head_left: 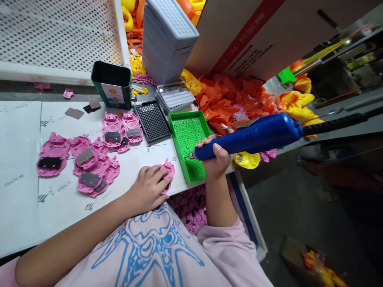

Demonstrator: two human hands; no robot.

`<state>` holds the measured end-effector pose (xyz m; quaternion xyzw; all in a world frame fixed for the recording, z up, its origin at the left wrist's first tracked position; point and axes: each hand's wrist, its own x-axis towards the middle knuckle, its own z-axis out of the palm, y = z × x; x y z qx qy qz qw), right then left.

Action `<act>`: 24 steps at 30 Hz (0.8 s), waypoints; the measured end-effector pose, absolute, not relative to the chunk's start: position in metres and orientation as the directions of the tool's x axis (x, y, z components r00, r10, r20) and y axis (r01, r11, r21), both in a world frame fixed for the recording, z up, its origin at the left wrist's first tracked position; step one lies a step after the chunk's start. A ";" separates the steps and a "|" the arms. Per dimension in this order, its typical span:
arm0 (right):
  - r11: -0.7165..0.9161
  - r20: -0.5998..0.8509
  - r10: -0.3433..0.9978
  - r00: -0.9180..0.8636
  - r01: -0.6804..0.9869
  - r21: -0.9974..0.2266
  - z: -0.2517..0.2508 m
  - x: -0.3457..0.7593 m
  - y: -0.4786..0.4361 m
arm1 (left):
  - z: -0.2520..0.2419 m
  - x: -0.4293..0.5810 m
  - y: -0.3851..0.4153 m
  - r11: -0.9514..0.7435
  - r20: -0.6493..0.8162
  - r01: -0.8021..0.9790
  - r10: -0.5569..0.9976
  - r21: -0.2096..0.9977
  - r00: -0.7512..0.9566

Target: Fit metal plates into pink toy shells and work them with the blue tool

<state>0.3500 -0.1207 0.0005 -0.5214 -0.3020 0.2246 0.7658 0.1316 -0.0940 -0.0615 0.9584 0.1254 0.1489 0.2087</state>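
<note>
My right hand (217,155) is wrapped round a blue electric screwdriver (245,137), its cable running off to the right. The driver's tip points left, over the green perforated tray (190,179). Near the table's front edge, my left hand (151,185) grips a pink plastic part (169,169) with a dark plate on it, partly hidden by the fingers. More pink parts (54,151) with black or grey plates lie to the left, some in an overlapping pile (97,169).
Behind stand a dark green tin (112,85), a black grid tray (152,119) and a stack of grey trays (167,44). Orange parts (227,95) heap beneath a large carton (239,36). A bin of pink parts (191,211) sits below the table edge.
</note>
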 end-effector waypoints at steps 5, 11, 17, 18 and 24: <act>0.337 0.178 0.675 0.716 -0.084 -0.938 -0.003 0.352 -0.120 | -0.061 0.131 -0.094 -0.875 0.211 0.185 0.304 0.447 0.929; 0.305 0.181 0.654 0.734 -0.037 -0.952 0.002 0.349 -0.118 | -0.060 0.130 -0.093 -0.872 0.197 0.192 0.307 0.450 0.931; 0.354 0.222 0.634 0.741 -0.022 -0.935 0.011 0.352 -0.122 | -0.060 0.129 -0.094 -0.866 0.184 0.195 0.308 0.461 0.933; 0.366 0.237 0.629 0.740 -0.012 -0.931 0.013 0.353 -0.124 | -0.060 0.129 -0.094 -0.866 0.188 0.193 0.309 0.462 0.932; 0.404 0.313 0.648 0.694 0.035 -0.914 0.035 0.346 -0.135 | -0.060 0.130 -0.094 -0.871 0.231 0.172 0.305 0.460 0.924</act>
